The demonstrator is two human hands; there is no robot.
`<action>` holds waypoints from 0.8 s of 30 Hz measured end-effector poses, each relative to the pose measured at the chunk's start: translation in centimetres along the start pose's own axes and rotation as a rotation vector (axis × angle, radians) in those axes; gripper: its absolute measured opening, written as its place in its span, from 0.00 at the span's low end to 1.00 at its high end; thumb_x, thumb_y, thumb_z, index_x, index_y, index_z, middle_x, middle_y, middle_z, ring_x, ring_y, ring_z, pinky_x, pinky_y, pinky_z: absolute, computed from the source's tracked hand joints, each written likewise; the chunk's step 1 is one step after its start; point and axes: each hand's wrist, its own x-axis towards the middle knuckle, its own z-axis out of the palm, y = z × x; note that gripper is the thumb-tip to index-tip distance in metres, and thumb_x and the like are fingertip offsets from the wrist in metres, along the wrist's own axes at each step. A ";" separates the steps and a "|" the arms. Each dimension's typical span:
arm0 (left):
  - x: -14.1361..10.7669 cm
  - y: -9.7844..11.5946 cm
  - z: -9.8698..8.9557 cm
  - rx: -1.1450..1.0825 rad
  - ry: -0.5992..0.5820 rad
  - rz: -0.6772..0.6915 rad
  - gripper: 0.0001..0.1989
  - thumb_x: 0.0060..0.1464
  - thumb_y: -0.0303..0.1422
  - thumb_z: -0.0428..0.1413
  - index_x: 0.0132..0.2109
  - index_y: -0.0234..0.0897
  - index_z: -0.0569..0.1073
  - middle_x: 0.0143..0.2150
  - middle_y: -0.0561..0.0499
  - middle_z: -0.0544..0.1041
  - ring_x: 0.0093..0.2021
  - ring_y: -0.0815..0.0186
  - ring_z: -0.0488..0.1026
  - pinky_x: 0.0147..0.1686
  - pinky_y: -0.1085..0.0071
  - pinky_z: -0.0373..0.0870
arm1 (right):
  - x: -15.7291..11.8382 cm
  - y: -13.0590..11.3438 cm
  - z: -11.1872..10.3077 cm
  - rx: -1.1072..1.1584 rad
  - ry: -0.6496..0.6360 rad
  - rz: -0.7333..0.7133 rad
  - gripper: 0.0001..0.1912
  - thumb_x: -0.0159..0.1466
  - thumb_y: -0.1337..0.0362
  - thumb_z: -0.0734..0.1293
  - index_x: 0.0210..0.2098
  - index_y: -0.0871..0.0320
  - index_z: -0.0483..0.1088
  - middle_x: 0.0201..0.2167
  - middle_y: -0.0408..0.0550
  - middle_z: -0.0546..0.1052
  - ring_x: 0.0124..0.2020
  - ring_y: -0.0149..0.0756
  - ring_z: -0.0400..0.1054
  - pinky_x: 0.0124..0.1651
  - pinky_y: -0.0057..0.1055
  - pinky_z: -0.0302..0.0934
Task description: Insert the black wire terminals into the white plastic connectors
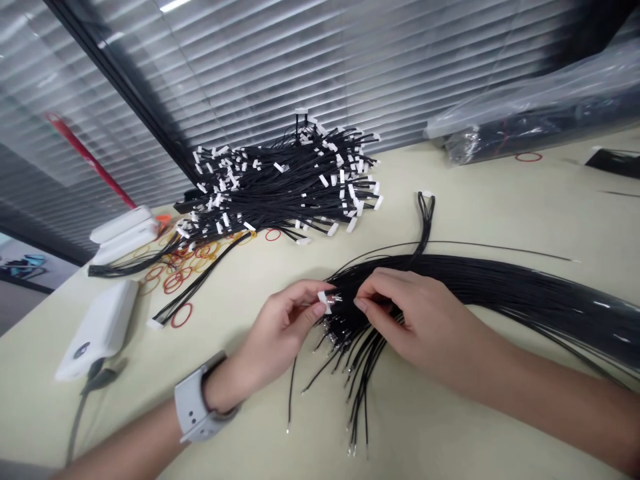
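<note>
bench (210, 360), connector (325, 302) half behind hands (280, 327) (420, 327)

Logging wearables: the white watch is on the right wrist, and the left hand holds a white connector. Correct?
Not quite: the head view shows the white watch on the left wrist, not the right. The left hand does hold a white connector.

White connector (325, 302) — partly hidden by left hand (280, 333), black wire bundle (525, 293) cut off at 3 o'clock, plastic bag (540, 100) cut off at 2 o'clock, wire tips (333, 340) too small to tell
</note>
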 end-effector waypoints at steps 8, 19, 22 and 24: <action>0.1 0.3 -0.1 -0.062 -0.057 -0.058 0.08 0.55 0.26 0.53 0.42 0.35 0.71 0.35 0.50 0.77 0.36 0.68 0.72 0.38 0.72 0.67 | -0.2 -0.1 0.1 -0.025 -0.039 0.010 0.08 0.60 0.70 0.58 0.27 0.57 0.65 0.24 0.41 0.70 0.25 0.29 0.60 0.27 0.28 0.51; 0.1 0.0 -0.3 -0.192 -0.074 -0.103 0.08 0.53 0.26 0.55 0.43 0.35 0.72 0.37 0.50 0.77 0.38 0.69 0.72 0.40 0.73 0.68 | -0.3 0.2 0.0 -0.023 -0.038 -0.025 0.08 0.60 0.69 0.58 0.27 0.57 0.66 0.25 0.41 0.70 0.25 0.29 0.60 0.27 0.28 0.51; 0.1 0.1 -0.2 -0.193 -0.063 -0.123 0.08 0.53 0.26 0.56 0.42 0.34 0.73 0.37 0.50 0.78 0.37 0.68 0.73 0.40 0.71 0.68 | -0.5 0.2 0.1 -0.015 -0.036 -0.022 0.07 0.60 0.69 0.58 0.28 0.57 0.66 0.25 0.41 0.70 0.24 0.28 0.60 0.26 0.27 0.50; 0.1 0.1 -0.2 -0.192 -0.060 -0.132 0.08 0.52 0.27 0.56 0.42 0.34 0.73 0.36 0.50 0.78 0.37 0.67 0.73 0.39 0.71 0.69 | -0.5 0.3 0.1 -0.022 -0.037 -0.025 0.08 0.60 0.69 0.58 0.28 0.57 0.66 0.26 0.41 0.70 0.24 0.28 0.60 0.27 0.28 0.50</action>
